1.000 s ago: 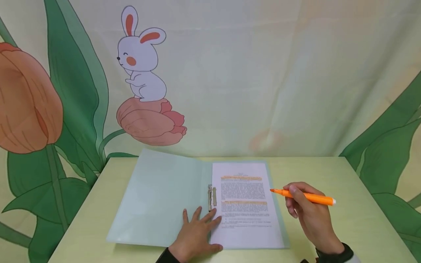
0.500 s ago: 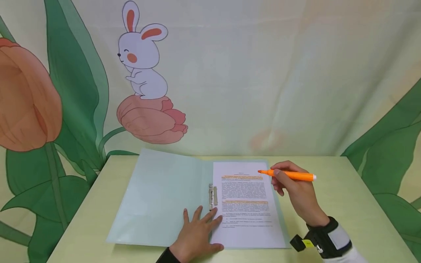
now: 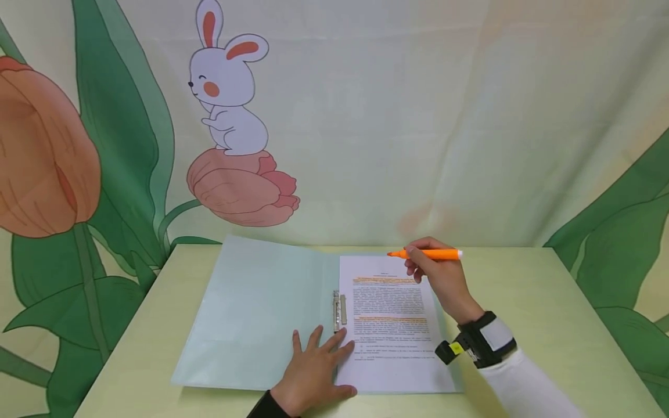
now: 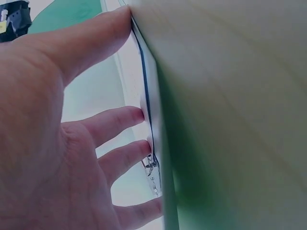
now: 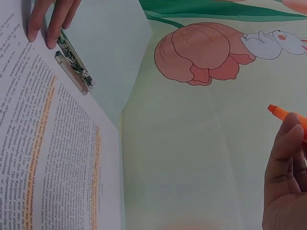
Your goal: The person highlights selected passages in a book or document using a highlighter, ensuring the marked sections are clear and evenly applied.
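An orange highlighter (image 3: 439, 254), uncapped with its tip pointing left, is pinched between the thumb and fingers of my right hand (image 3: 441, 278). That hand hovers over the top edge of a printed page (image 3: 392, 371), and the right wrist view shows the tip (image 5: 272, 109) apart from the paper. Two passages of the text carry orange highlighting (image 3: 392, 320). My left hand (image 3: 313, 371) lies with spread fingers across the lower left of the page and the fold of the open light-blue folder (image 3: 256, 313). A metal clip (image 3: 340, 307) holds the sheets at their left side.
The folder lies on a pale yellow-green table (image 3: 543, 325) whose far edge meets a fabric backdrop (image 3: 355, 128) printed with a rabbit and tulips. A black wrist camera (image 3: 446, 351) on my right wrist hangs over the page's right edge.
My right hand has moved up and to the left with the highlighter, from right of the folder to over the page's top. The left hand stays in place.
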`<move>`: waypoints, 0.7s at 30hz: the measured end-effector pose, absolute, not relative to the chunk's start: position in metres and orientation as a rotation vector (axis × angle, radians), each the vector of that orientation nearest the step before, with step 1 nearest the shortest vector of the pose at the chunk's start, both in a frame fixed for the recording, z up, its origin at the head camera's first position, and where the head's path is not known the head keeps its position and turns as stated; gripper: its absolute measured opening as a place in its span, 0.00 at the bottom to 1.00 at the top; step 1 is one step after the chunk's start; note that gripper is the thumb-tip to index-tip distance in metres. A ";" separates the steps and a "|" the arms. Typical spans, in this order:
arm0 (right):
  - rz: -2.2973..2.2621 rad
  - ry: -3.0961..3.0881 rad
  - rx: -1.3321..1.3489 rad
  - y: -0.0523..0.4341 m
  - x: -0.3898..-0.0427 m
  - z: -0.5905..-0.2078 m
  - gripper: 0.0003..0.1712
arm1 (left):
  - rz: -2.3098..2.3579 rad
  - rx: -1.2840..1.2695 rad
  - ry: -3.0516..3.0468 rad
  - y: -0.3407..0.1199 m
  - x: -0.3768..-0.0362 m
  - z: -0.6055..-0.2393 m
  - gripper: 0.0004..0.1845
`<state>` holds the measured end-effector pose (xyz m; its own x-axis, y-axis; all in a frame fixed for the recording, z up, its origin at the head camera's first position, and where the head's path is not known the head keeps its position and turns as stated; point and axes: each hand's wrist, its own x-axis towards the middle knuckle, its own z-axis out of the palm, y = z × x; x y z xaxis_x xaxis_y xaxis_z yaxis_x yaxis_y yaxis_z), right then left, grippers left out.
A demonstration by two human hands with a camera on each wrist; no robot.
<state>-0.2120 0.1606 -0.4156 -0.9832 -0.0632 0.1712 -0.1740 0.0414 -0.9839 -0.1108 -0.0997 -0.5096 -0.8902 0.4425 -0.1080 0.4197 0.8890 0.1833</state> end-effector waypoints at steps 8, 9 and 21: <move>2.021 -2.372 0.160 0.141 -0.231 -0.448 0.14 | 0.222 0.665 2.906 -0.100 -0.114 -0.509 0.43; 2.017 -2.385 0.162 0.138 -0.233 -0.452 0.14 | 0.218 0.664 2.909 -0.100 -0.114 -0.509 0.44; 2.112 -2.439 0.043 0.118 -0.243 -0.488 0.13 | 0.253 0.634 2.846 -0.102 -0.116 -0.508 0.43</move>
